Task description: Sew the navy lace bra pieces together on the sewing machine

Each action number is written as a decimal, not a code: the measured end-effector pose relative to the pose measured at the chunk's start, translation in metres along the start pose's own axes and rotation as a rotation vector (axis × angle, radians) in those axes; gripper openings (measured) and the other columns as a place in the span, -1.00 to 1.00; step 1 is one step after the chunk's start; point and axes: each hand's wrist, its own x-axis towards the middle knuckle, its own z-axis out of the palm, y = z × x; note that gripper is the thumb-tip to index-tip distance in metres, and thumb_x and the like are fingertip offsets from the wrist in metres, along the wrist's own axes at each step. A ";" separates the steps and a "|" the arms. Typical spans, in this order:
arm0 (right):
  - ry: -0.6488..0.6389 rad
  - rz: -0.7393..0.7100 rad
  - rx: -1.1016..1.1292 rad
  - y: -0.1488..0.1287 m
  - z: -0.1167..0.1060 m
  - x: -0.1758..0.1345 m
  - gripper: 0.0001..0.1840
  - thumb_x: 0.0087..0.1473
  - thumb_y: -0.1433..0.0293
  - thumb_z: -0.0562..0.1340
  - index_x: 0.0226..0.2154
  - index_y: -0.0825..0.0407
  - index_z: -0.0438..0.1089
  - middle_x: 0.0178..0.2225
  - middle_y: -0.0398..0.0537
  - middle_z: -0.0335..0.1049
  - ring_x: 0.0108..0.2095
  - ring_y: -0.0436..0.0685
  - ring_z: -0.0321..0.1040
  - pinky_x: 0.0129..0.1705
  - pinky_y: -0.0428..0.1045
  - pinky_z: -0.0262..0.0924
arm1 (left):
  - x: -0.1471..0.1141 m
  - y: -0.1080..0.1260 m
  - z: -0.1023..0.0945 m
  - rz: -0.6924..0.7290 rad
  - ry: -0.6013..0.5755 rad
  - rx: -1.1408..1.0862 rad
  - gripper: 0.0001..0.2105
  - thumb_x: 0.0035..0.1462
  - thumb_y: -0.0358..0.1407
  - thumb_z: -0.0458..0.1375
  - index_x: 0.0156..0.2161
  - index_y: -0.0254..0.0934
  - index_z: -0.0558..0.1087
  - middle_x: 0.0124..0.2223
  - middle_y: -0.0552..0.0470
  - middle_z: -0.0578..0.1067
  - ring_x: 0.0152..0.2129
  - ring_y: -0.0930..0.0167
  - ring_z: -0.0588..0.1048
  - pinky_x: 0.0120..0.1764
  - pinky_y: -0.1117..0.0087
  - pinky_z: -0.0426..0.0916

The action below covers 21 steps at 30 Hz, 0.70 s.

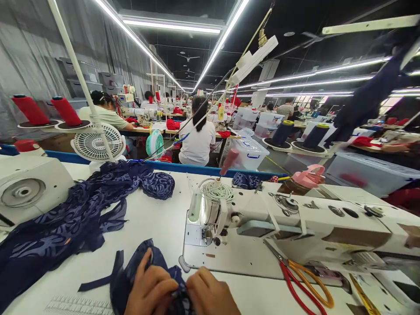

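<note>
Pinching the bunched navy fabric on the near side, left of the sewing machine, the left hand and right hand partly hide it and their own grip. Both hands and the near-left ruler are cut off below.

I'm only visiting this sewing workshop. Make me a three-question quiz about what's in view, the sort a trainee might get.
1. True or false: the person's left hand and right hand are both on dark blue fabric.
2. Which tool lies to the right of both hands? A: ruler; B: scissors; C: hammer.
3. Fill in: the leftmost thread spool is coloured ____.

Key: 1 true; 2 B; 3 red.
</note>
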 end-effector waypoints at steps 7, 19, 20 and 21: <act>0.275 -0.083 0.419 -0.035 0.038 0.135 -0.82 0.25 0.51 0.08 -0.13 0.03 0.32 -0.13 -0.01 0.40 -0.10 0.03 0.40 -0.11 -0.13 0.32 | 0.056 -0.063 -0.094 0.387 0.036 0.669 -0.80 0.28 -0.46 0.09 -0.08 -0.26 0.52 -0.16 -0.02 0.58 -0.23 0.31 0.54 0.28 -0.21 -0.01; 0.108 -0.061 -0.320 0.079 0.016 0.026 -0.80 0.35 0.45 0.08 -0.05 0.01 0.36 -0.41 -0.13 0.44 -0.53 0.02 0.37 -0.47 -0.08 0.10 | 0.008 -0.014 0.075 0.217 -0.002 0.366 -0.68 0.27 -0.58 -0.10 -0.27 -0.32 0.50 -0.37 -0.03 0.51 -0.43 0.38 0.48 -0.23 0.31 0.38; 0.107 -0.071 -0.359 0.083 0.017 0.026 -0.77 0.34 0.43 0.11 0.02 0.02 0.33 -0.39 -0.11 0.46 -0.52 0.03 0.38 -0.45 -0.08 0.11 | 0.013 -0.014 0.076 0.205 0.003 0.331 -0.70 0.28 -0.55 -0.08 -0.27 -0.32 0.50 -0.34 -0.04 0.52 -0.38 0.36 0.50 -0.14 0.26 0.38; 0.107 -0.092 -0.394 0.086 0.020 0.028 -0.74 0.32 0.42 0.15 0.05 0.02 0.31 -0.39 -0.11 0.47 -0.51 0.04 0.39 -0.43 -0.07 0.12 | 0.017 -0.016 0.076 0.212 0.001 0.294 -0.74 0.29 -0.50 -0.04 -0.28 -0.32 0.50 -0.29 -0.05 0.55 -0.30 0.33 0.51 0.00 0.18 0.34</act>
